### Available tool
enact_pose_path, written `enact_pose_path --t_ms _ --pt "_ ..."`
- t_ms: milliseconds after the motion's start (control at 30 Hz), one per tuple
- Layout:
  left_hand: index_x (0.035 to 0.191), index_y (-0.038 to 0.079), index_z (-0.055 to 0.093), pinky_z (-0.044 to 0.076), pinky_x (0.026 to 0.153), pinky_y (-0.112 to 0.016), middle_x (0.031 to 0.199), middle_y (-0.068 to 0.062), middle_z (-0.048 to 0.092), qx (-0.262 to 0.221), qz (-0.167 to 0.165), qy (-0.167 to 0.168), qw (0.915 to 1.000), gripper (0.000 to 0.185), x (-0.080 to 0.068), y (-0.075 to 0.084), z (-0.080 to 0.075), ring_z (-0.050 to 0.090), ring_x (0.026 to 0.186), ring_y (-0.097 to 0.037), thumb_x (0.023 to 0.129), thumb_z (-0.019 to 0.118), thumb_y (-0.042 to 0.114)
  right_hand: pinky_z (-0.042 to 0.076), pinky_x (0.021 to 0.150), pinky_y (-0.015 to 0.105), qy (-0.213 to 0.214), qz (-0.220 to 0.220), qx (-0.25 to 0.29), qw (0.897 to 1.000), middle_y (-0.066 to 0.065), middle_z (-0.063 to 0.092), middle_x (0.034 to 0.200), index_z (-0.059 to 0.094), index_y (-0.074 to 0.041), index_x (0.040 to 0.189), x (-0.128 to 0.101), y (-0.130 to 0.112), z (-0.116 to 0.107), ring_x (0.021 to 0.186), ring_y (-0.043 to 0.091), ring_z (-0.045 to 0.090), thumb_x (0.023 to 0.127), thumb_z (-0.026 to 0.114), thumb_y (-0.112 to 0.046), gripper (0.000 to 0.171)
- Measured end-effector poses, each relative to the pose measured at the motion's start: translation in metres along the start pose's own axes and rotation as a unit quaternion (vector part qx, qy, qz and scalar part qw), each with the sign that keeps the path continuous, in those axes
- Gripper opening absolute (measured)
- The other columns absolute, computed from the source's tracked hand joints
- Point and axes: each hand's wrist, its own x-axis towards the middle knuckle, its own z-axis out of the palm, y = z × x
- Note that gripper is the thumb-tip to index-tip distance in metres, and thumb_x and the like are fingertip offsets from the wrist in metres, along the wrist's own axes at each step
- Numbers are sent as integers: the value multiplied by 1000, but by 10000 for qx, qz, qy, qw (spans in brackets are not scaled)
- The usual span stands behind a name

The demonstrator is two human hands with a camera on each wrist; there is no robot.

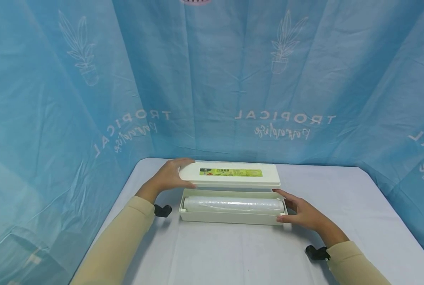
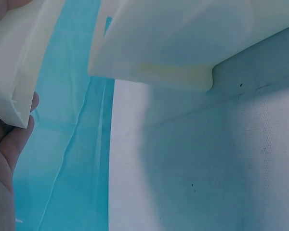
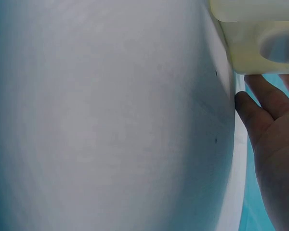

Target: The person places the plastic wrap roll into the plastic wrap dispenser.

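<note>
My right hand (image 3: 279, 159) rests its straight fingers (image 3: 267, 98) against the end of a cream plastic dispenser box (image 3: 255, 43) on the white cloth-covered worktop (image 3: 111, 120).

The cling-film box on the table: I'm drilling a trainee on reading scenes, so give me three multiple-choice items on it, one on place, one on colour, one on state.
1. Where is the left hand?
A. at the left end of the raised lid
B. flat on the table
C. on the roll

2. What colour is the label on the lid?
A. red
B. green-yellow
C. black

3. How does the box stand?
A. shut
B. upside down
C. open, with the film roll showing

Answers: 1 A, the fingers wrap the lid's left end in the head view. 2 B, the strip reads green and yellow. 3 C, the lid stands lifted above the tray while the right hand rests against the tray's right end.
</note>
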Motion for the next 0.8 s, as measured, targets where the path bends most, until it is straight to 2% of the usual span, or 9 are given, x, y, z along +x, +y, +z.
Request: enact_pose_path --t_ms 100,233,433,800 --pt "151 16 59 38 113 -64 154 -6 54 0 -32 -31 10000 110 -2 3 -1 44 144 -33 61 97 66 33 114 65 33 97 -21 9999 17 39 164 31 -14 167 0 0 1 145 43 41 86 91 -31 102" --pt "151 18 60 38 113 -63 153 -6 55 27 -11 -19 10000 109 -5 7 -1 45 144 -33 61 97 66 30 115 64 30 62 -12 10000 19 37 164 30 -8 166 0 -1 1 146 45 39 87 91 -29 102" --pt "150 16 61 40 112 -63 151 -7 57 -33 83 55 9999 105 -12 8 0 48 141 -33 62 99 60 32 115 65 -19 21 61 10000 21 40 162 29 -6 166 -1 -3 1 145 45 41 88 90 -26 101" --pt "149 15 61 40 112 -63 150 -4 58 -61 170 134 9997 106 -24 3 6 49 140 -31 62 98 63 33 113 66 -11 -145 72 9999 20 42 161 30 -6 165 -1 -5 2 143 44 43 89 88 -24 98"
